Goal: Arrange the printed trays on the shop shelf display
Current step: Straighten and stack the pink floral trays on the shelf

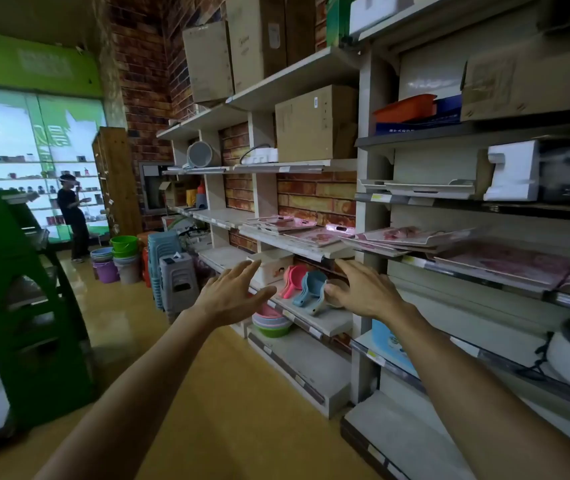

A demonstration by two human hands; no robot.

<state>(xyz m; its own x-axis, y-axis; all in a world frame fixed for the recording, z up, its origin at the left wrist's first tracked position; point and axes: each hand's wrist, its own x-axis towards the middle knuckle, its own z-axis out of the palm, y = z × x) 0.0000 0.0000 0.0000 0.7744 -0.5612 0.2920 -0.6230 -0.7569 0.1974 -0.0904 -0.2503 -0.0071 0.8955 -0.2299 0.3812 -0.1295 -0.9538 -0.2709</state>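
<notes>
Both arms are reaching forward toward the shelving, and neither grip is holding anything: the left hand (233, 295) is hovering with fingers spread and nearly straight, the right hand (363, 289) likewise with fingers splayed and lightly bent. The printed trays (314, 235) are lying flat in loose, overlapping piles on the shelf (314, 252) just above and beyond both hands, apart from them, with more pink-patterned trays (505, 265) sitting further right on the neighbouring shelf. Below the hands, pink and blue scoops (306, 287) are resting on a lower shelf, the right thumb appearing to be just in front of them, though the overlap is making contact hard to judge. Cardboard boxes (314, 123) are filling the upper shelves against a brick wall (145, 81), stacked stools (172, 268) and buckets (124, 245) are standing on the yellow floor (228, 393), and a person (73, 220) is standing by the far window.
</notes>
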